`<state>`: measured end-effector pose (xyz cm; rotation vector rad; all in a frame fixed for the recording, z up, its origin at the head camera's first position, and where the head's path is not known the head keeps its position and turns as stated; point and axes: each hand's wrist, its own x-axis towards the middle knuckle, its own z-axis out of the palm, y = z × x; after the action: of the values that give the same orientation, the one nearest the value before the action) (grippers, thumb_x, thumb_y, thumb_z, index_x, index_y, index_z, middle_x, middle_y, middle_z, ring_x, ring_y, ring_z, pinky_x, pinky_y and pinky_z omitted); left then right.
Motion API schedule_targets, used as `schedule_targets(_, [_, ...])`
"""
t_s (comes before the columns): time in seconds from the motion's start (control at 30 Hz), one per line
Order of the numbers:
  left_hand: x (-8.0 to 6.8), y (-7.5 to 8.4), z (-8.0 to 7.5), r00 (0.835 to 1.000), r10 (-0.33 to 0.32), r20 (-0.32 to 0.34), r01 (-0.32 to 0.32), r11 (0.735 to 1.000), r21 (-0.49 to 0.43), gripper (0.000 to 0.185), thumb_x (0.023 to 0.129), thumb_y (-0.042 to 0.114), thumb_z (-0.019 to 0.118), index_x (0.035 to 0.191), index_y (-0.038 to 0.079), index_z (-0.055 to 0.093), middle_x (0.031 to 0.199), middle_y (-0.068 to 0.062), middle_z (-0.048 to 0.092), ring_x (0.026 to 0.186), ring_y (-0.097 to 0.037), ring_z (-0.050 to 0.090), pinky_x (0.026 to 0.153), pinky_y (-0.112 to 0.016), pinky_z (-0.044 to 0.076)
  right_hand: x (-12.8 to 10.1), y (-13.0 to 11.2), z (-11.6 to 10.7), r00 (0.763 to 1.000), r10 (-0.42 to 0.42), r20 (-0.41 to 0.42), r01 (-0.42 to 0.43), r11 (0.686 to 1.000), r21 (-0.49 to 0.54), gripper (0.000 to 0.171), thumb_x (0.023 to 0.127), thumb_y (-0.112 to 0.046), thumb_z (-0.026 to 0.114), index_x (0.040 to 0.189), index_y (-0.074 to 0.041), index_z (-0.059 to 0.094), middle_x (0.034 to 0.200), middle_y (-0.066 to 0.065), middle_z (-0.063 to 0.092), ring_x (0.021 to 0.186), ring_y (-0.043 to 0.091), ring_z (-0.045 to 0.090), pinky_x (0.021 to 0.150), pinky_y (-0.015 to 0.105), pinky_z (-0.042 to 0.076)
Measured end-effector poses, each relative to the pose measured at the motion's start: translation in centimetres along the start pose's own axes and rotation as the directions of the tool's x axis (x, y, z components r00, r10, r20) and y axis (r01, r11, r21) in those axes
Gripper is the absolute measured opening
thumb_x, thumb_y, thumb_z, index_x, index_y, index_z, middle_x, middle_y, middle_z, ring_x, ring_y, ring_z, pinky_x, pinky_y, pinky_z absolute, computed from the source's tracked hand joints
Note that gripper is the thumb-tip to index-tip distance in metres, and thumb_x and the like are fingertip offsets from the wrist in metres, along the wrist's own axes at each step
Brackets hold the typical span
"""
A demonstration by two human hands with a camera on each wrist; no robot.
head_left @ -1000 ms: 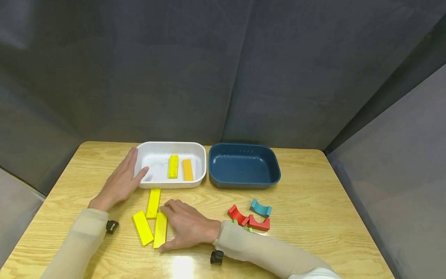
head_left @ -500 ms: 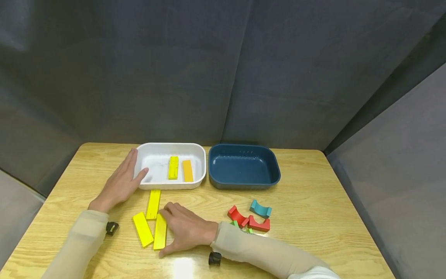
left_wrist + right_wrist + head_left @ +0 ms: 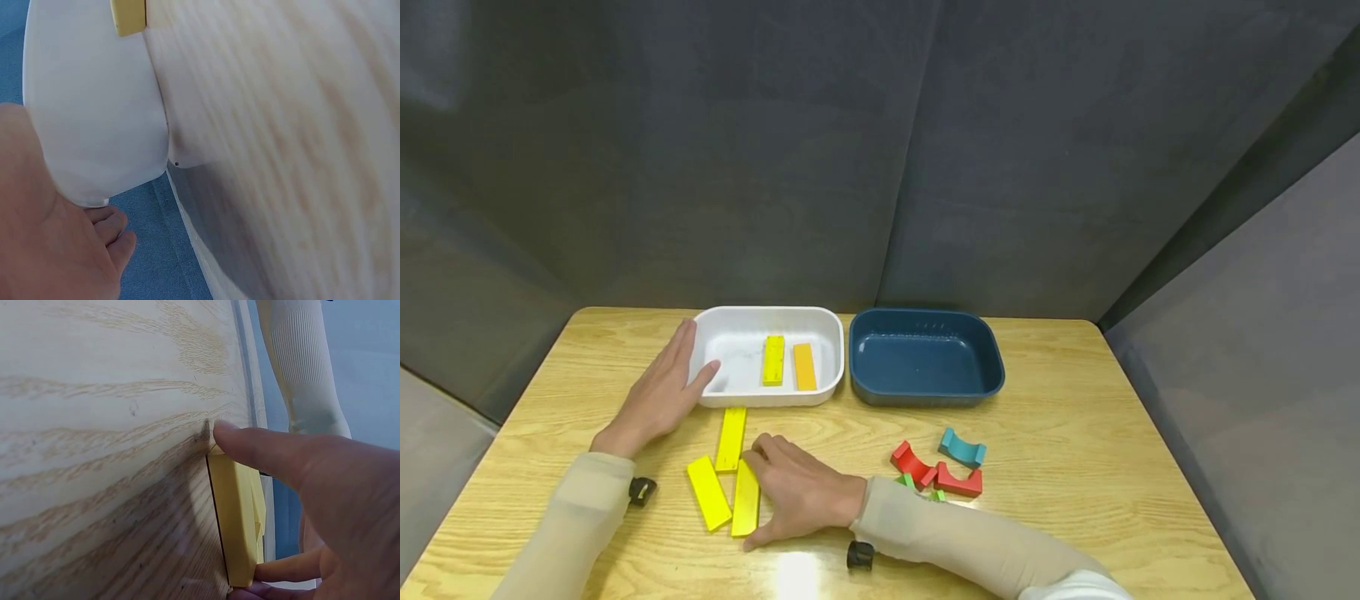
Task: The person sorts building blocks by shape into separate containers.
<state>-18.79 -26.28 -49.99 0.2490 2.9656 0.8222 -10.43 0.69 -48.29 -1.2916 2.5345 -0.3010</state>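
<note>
On the surface [image 3: 1075,433], your right hand [image 3: 801,492] is pinching the stiff, light yellow block [image 3: 746,497] by its long edges, left hand [image 3: 658,392] lying flat against the white tray [image 3: 700,392].

You sit at a light wooden table [image 3: 1075,417] with a clear grain and rounded far corners. Dark grey fabric panels [image 3: 775,150] close it in right behind the far edge, meeting at a seam that runs down near the middle. On your right another grey panel [image 3: 1262,350] slants along the table's side. A bright patch of overhead light glares off the varnish near the front edge. A paler grey surface shows past the left corner.
</note>
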Motion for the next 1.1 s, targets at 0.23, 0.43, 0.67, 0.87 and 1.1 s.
schedule_targets(0.23, [0.03,0.0,0.02,1.0,0.002,-0.003,-0.002,1.0,0.005,0.091,0.112,0.062,0.034,0.171,0.01,-0.011,0.18,-0.012,-0.012,0.164,-0.046,0.005,0.126,-0.072,0.016,0.19,-0.15,-0.03,1.0,-0.005,0.001,0.005,1.0,-0.014,0.098,0.081,-0.066,0.087,0.151,-0.007,0.053,0.134,-0.001,0.049,0.11,0.008,0.048,0.092,0.012,0.044])
schedule_targets(0.43, [0.02,-0.04,0.01,1.0,0.003,-0.005,-0.003,1.0,0.006,0.091,0.112,0.062,0.034,0.171,0.01,-0.011,0.18,-0.012,-0.012,0.164,-0.046,0.006,0.126,-0.072,0.016,0.19,-0.25,-0.18,1.0,-0.009,-0.001,0.009,1.0,-0.016,0.097,0.081,-0.064,0.088,0.15,-0.006,0.054,0.131,-0.001,0.049,0.109,0.008,0.048,0.092,0.011,0.044])
schedule_targets(0.67, [-0.02,-0.09,0.15,1.0,-0.003,0.003,0.003,1.0,-0.001,0.091,0.112,0.062,0.034,0.171,0.011,-0.012,0.18,-0.012,-0.012,0.164,-0.045,0.004,0.126,-0.072,0.016,0.11,-0.12,-0.19,1.0,-0.014,-0.006,0.014,1.0,-0.024,0.094,0.08,-0.064,0.088,0.147,-0.007,0.056,0.128,-0.002,0.05,0.107,0.008,0.047,0.089,0.011,0.043])
schedule_targets(0.87, [-0.03,-0.06,0.16,1.0,-0.001,-0.002,0.001,1.0,0.003,0.091,0.112,0.062,0.034,0.171,0.011,-0.011,0.18,-0.012,-0.012,0.164,-0.045,0.005,0.126,-0.072,0.016,-0.07,0.0,-0.32,1.0,-0.009,-0.01,0.008,1.0,-0.022,0.093,0.08,-0.065,0.088,0.146,-0.008,0.056,0.126,-0.003,0.049,0.106,0.008,0.047,0.088,0.011,0.043])
schedule_targets(1.1, [-0.09,-0.04,0.08,1.0,0.002,-0.007,-0.002,1.0,-0.005,0.091,0.112,0.061,0.036,0.171,0.009,-0.01,0.18,-0.014,-0.01,0.164,-0.046,0.006,0.126,-0.072,0.016,-0.38,0.13,-0.57,1.0,0.004,-0.013,-0.004,1.0,0.012,0.095,0.08,-0.065,0.089,0.148,-0.007,0.056,0.127,-0.003,0.05,0.108,0.008,0.048,0.09,0.012,0.044])
